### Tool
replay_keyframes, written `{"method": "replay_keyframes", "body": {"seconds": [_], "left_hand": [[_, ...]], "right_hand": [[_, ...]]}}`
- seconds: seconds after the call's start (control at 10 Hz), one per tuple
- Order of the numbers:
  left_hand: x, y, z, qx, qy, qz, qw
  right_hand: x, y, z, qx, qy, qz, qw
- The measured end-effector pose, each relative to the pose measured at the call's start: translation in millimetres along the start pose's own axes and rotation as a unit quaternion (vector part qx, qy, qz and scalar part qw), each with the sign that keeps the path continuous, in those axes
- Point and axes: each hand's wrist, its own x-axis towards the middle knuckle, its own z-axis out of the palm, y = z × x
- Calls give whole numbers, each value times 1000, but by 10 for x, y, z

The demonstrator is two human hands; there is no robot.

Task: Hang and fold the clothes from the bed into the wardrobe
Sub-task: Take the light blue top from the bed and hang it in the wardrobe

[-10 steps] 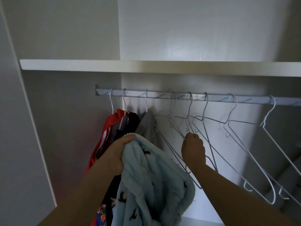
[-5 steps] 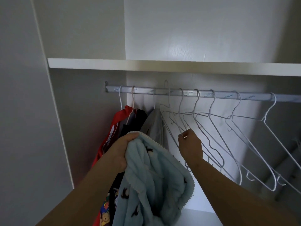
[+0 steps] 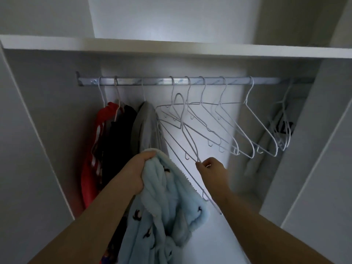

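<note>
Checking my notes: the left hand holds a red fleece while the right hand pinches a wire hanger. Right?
No. The head view shows the fleece in the left hand is light blue, not red. The right hand does pinch a wire hanger.

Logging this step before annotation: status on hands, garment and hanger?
Left hand grips light blue fleece garment. Right hand pinches white wire hanger, hook below metal rail. Empty wire hangers crowd alongside.

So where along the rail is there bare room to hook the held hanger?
Bare rail between the grey top and the first empty hanger, and between the last empty hanger and the far-right bunch. Middle hangers overlap; left clothes are packed.
</note>
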Motion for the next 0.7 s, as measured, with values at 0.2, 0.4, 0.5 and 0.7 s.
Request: {"method": "replay_keyframes", "body": {"seconds": [0.2,0.4,0.5,0.7], "left_hand": [[-96,-173,337,-20,-79,-5,997],[-210,-236,815,-17,-55,12,998],[-359,-326,1157,31,-77,91,992],[-926,-643,1802,66,-98,60,991]], "right_hand": [[-258,295,-534,-52,-11,-6,999],[-536,545,-1170,-154,-20,-31,987],[-719,655,-1571,-182,3,-26,983],[-1195,841,-2307,-173,-33,-11,984]]}}
